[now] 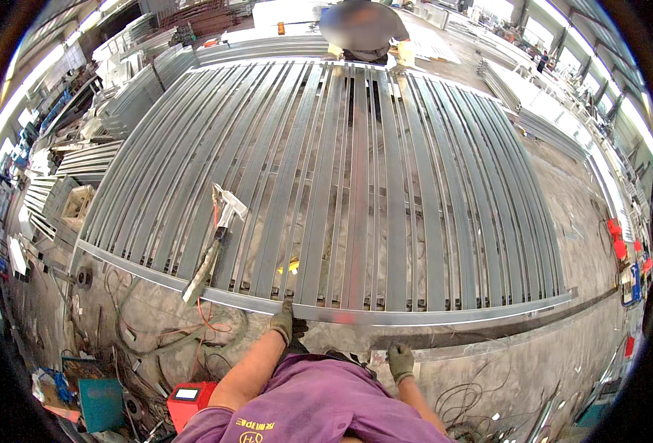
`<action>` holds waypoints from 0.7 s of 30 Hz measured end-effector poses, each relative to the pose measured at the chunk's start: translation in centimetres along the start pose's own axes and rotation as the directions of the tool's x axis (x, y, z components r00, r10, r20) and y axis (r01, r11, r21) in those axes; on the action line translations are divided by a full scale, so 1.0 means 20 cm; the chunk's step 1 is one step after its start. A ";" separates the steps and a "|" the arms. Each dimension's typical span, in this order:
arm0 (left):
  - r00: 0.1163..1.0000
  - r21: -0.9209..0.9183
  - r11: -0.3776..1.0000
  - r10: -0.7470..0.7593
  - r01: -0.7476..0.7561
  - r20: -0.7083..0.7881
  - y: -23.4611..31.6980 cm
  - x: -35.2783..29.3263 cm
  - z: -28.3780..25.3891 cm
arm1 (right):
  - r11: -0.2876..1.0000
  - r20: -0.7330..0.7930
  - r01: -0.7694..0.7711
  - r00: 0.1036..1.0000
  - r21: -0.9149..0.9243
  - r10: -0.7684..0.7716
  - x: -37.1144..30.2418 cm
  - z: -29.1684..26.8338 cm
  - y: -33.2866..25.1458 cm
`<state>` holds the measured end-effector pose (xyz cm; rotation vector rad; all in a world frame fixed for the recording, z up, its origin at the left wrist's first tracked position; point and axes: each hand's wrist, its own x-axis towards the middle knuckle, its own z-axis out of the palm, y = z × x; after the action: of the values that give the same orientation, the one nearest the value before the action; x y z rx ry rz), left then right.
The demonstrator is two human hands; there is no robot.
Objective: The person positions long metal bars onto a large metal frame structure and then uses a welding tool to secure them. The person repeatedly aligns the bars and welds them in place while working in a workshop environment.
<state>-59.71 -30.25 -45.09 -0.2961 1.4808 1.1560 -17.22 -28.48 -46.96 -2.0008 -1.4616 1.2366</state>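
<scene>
A large grey metal panel (329, 214) of many parallel slats lies flat in front of me. My left hand (283, 323), in a dark green work glove, holds its near rail (238, 300); one digit lies over the top, the other fingers are hidden below. My right hand (400, 362), gloved alike, hangs apart from the rail with its fingers curled and nothing visible in them. To the left of my left hand, a silver handheld welding gun (230, 205) rests on the slats, its wrapped cable (202, 275) running over the near rail.
Another person (363, 33) stands at the panel's far edge with gloved hands near it. Hoses (149, 336) and thin cables (467, 387) lie on the floor. A red machine (188, 402) stands at my left. Metal profiles (131, 100) are stacked behind at left.
</scene>
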 end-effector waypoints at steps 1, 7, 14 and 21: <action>0.999 0.006 1.000 0.025 -0.025 -0.021 0.00 -0.02 0.05 | 0.968 -0.090 0.177 0.977 -0.178 -0.195 0.07 0.00 -0.02; 0.998 0.117 0.992 0.040 -0.034 -0.050 0.06 -0.18 0.07 | 0.898 -0.031 0.213 0.970 -0.385 -0.243 0.17 -0.02 -0.72; 0.997 0.093 0.993 0.068 -0.065 -0.026 0.01 -0.09 0.00 | 0.856 -0.001 0.137 0.987 -0.498 -0.158 0.31 -0.02 -0.79; 0.991 0.132 0.991 0.026 -0.009 -0.128 0.10 -0.27 0.06 | 0.826 -0.057 0.138 0.978 -0.546 -0.201 0.43 0.05 -0.67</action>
<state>-58.90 -30.61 -39.19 -0.2729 1.6687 1.0641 -25.03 -15.78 -41.61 -2.1619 -2.0488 0.6624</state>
